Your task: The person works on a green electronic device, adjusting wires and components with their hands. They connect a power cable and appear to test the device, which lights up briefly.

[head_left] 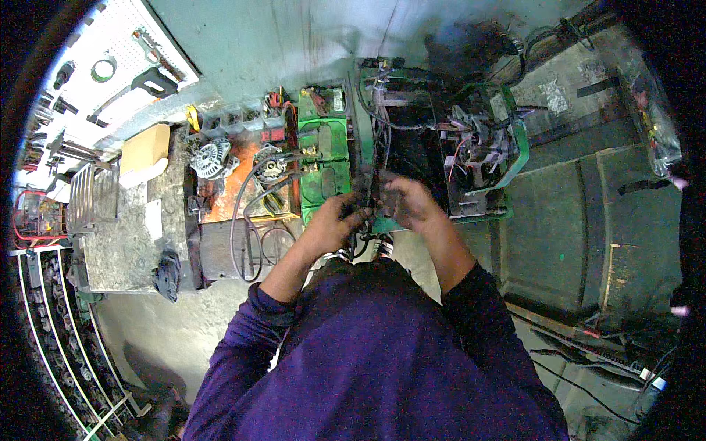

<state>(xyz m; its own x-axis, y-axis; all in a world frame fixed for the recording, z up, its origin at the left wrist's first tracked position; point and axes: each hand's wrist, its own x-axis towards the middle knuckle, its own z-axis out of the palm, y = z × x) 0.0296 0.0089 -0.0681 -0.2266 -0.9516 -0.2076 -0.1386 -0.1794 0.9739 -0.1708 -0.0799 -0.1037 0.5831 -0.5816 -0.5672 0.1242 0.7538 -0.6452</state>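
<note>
Sleeves [246, 345] look like matt cloth, batteries [334, 140] smooth plastic, the curved bar [524, 149] painted metal.

L counter [179, 213]: cardboard [145, 145] at far edge, paper [153, 219] mid, cloth/bag [168, 275] at nr R corner. Next counter [229, 195], to R: parts bins [228, 122] along far edge, alternators [212, 157] in front, batts [327, 141] down R edge. Frame [521, 140] R of batts, w/ cables [380, 110] on L side, mech. assy [478, 147] twd R. Pegboard [121, 44] bhd L counter.

Whatever lies between the hands [340, 220] [409, 204] (dark and blurred) is too small to tell.
</note>
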